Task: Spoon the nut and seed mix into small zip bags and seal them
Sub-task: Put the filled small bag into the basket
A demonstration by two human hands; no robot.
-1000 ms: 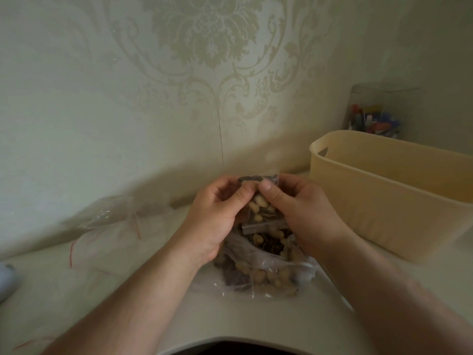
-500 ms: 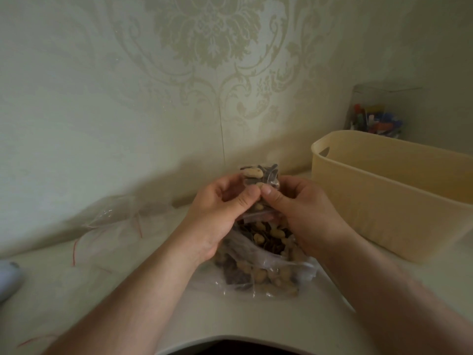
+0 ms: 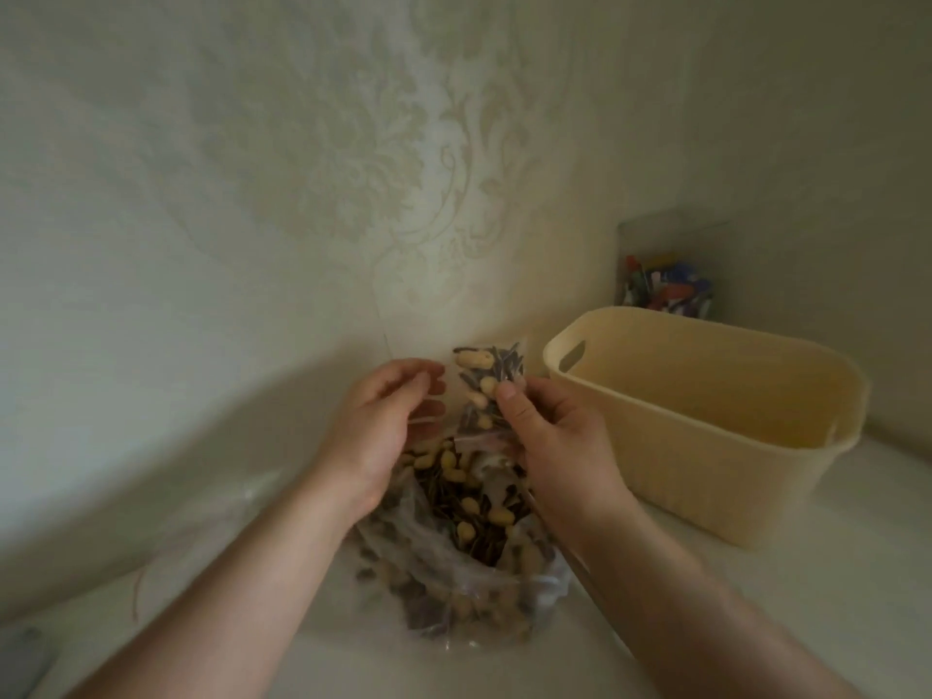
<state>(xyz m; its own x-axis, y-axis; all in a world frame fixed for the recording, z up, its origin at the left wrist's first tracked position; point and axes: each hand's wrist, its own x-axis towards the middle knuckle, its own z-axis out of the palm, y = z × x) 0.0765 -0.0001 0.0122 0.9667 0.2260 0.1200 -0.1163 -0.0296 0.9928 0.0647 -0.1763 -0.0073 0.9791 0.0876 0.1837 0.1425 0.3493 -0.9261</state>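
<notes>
Fingers (image 3: 507, 396) of right hand (image 3: 555, 441) pinch small filled bag (image 3: 486, 383), held above big mix bag (image 3: 469, 547). Left hand (image 3: 383, 421) fingers loose, apart, beside it. Sealing step, likely done; next: drop into tub (image 3: 706, 421) right of big bag.

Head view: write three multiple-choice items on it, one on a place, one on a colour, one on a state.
1. Where does the tub stand relative to the big bag of nut and seed mix?
A. to its right
B. to its left
C. on top of it

2. What colour is the tub?
A. blue
B. pale yellow
C. black

3. What holds the small filled zip bag?
A. both hands
B. the right hand alone
C. nothing, it lies on the counter

Answers: 1 A, the tub stands on the right of the counter. 2 B, its walls are pale yellow. 3 B, the right thumb pinches the bag, while the left hand has no clear grip on it.
</notes>
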